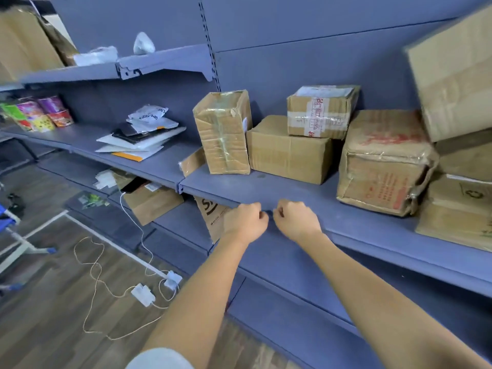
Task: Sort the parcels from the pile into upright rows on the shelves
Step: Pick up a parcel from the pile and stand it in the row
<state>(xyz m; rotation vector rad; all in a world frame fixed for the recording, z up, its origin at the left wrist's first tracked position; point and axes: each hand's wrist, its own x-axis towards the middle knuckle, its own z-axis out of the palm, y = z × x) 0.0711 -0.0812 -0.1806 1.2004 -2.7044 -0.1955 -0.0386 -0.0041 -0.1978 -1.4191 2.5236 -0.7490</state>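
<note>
Looks like an in-between moment to me: no parcel in hand right now. Both hands are hovering right at the front lip of the shelf (266,187). The left hand (246,222) is curling into a loose fist and the right hand (296,221) is doing the same just beside it, knuckles nearly meeting. I'm not seeing anything gripped in either one.

The parcels are all sitting further back on that shelf. The tall box (222,134) is standing on end, so that's looking like the start of a row. The flat box (288,150) is lying right against it, with the taped box (319,113) riding on top. The crumpled box (383,163) is sitting to the right of those, and past it a tilting box (452,75) is leaning on a stack at the far right. Over on the left section the mailers (141,137) are lying flat in a loose heap.

My guess is the sorting is barely getting going, since only one thing is properly upright. For the next move I'm thinking both hands need to be opening up and reaching back for the taped box, since it's on top and nothing under it can be stood up until it's off. Then it's turning it on end beside the tall box, carefully, because that tape's looking a bit rough.
</note>
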